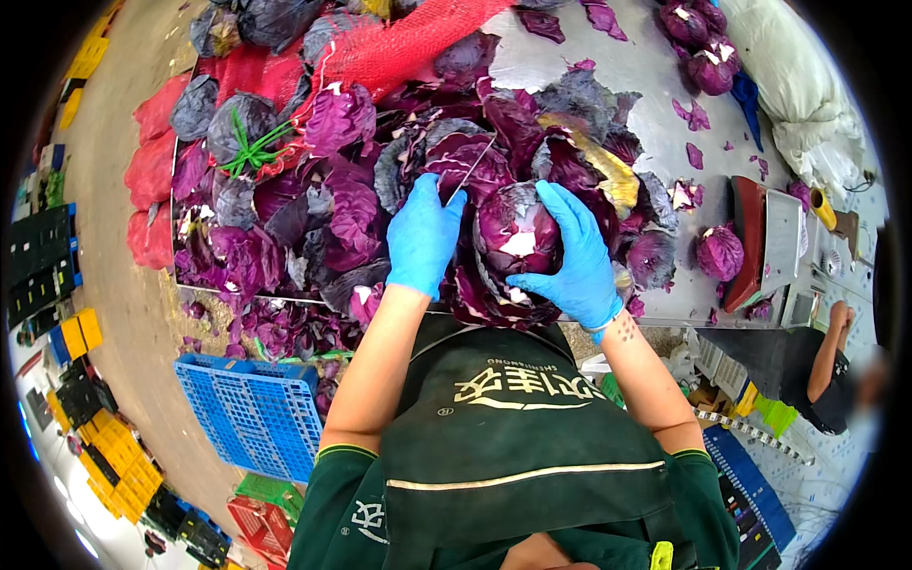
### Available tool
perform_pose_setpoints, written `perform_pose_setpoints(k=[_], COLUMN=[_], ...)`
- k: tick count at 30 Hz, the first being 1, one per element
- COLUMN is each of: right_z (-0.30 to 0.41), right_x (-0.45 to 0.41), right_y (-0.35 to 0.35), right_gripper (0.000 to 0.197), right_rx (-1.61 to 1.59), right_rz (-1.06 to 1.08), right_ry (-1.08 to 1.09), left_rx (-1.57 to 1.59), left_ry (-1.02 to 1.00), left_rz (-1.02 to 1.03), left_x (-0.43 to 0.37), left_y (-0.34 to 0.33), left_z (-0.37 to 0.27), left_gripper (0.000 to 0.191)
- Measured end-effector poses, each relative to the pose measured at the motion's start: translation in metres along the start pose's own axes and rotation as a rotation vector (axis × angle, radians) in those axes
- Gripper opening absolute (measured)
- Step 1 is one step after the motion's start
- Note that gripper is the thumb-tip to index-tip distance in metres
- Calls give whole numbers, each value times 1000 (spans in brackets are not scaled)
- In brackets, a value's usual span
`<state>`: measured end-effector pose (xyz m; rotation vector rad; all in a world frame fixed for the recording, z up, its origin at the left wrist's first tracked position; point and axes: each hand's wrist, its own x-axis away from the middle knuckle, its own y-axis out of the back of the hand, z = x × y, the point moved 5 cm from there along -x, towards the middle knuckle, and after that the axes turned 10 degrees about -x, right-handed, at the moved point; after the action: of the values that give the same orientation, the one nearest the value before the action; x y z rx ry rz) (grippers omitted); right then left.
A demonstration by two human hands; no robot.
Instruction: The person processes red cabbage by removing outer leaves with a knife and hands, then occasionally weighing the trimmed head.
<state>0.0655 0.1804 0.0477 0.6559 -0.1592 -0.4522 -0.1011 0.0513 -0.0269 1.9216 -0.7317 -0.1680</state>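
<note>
My left hand point(426, 239), in a blue glove, grips a knife whose thin blade point(476, 168) points up and away from me; its handle is hidden in the fist. My right hand point(581, 253), gloved the same way, spreads its fingers and thumb around the right side of a red cabbage head point(516, 231). The cabbage's pale cut stem end faces up towards me, and darker outer leaves hang under it. Loose purple leaves point(349, 206) heap around both hands. A yellowed leaf point(605, 167) lies just beyond my right hand.
A red mesh sack point(420, 46) with cabbages lies at the back left of the steel table point(662, 128). A red-sided scale-like device point(759, 242) stands right, beside a small cabbage point(719, 253). Below left is a blue plastic pallet point(249, 417). Another person point(819, 385) is at far right.
</note>
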Motion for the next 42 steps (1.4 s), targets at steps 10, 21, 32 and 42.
perform_pose_setpoints(k=[10, 21, 32, 42], right_z=[-28, -25, -18, -18], right_x=[11, 39, 46, 73], right_y=[1, -7, -28, -33], right_gripper=[114, 125, 119, 121], right_rx=[-212, -330, -366, -324], right_rz=[-44, -335, -438, -442], right_ry=[63, -293, -177, -144], left_rx=[353, 122, -514, -440], left_ry=[-164, -405, -955, -578], left_rz=[61, -26, 363, 29], left_x=[52, 57, 41, -65], left_y=[-3, 76, 35, 0], left_z=[-14, -70, -125, -66], left_gripper=[43, 68, 58, 14])
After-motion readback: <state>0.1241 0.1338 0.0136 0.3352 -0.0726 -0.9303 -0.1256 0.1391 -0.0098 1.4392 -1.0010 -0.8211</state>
